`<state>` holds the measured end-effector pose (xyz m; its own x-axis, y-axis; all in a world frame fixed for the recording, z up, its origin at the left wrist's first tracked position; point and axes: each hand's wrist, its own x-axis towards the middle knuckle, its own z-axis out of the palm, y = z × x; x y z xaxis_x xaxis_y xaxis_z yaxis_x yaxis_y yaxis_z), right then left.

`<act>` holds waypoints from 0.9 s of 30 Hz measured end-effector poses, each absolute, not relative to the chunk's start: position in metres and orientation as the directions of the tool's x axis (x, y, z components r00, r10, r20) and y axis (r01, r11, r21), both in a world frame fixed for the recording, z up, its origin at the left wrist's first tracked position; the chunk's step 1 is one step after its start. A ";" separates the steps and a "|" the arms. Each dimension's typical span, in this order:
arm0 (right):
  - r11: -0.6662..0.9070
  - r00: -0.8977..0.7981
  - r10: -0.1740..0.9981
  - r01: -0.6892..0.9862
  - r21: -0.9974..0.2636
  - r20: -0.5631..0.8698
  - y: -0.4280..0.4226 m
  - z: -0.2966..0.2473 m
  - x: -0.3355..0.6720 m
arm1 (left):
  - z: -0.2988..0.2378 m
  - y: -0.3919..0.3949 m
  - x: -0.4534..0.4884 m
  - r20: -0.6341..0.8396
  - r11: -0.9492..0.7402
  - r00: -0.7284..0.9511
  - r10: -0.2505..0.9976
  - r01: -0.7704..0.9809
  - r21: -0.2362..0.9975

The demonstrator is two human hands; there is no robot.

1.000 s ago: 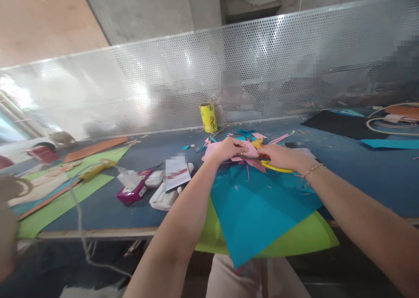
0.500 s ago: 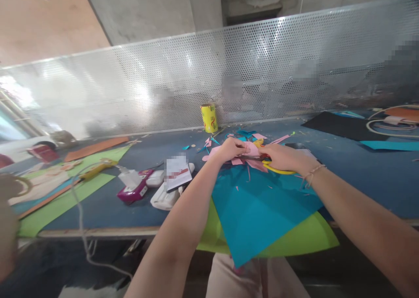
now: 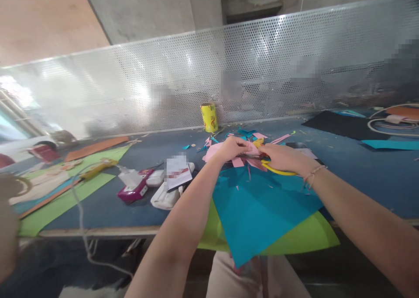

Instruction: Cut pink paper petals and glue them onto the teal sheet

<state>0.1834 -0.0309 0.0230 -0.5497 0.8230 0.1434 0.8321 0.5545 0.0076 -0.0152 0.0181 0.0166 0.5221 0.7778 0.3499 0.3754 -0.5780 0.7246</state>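
Note:
Pink paper [image 3: 252, 150] is pinched in my left hand [image 3: 234, 148], fingers bent over its top. My right hand [image 3: 277, 157] is closed round yellow-handled scissors [image 3: 282, 172], whose blades lie at the pink paper and are mostly hidden. Around both hands lie pink and blue paper scraps [image 3: 246, 132]. Under them a large blue sheet [image 3: 262, 215] slants toward me, with a lime green sheet [image 3: 304, 239] below it. Both sheets hang past the table's front edge.
Left of my arm are a phone [image 3: 178, 173], white cases and a purple power strip [image 3: 135, 192]. A yellow roll [image 3: 209, 117] stands by the perforated metal screen [image 3: 183, 84]. Black paper [image 3: 337, 125] and a coiled cable [image 3: 389, 125] lie right. Part of another person [image 3: 8, 219] shows far left.
Both hands stay almost in place, with only slight shifts of the fingers at the pink paper. The scissors are still in my right hand.

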 end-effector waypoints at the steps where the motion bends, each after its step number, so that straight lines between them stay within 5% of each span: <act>1: 0.554 -0.549 0.824 0.832 0.003 0.142 -0.031 0.023 0.183 | 0.017 0.018 -0.015 0.353 -0.583 0.523 0.776 0.378 0.720; 27: 0.536 -0.535 0.839 0.844 0.019 0.104 -0.030 0.027 0.185 | 0.020 0.025 -0.022 0.396 -0.590 0.462 0.793 0.423 0.687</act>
<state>0.1853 -0.0299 0.0265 -0.5348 0.8386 0.1035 0.8440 0.5360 0.0186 -0.0216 0.0252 0.0205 0.4624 0.7931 0.3964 0.4233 -0.5903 0.6873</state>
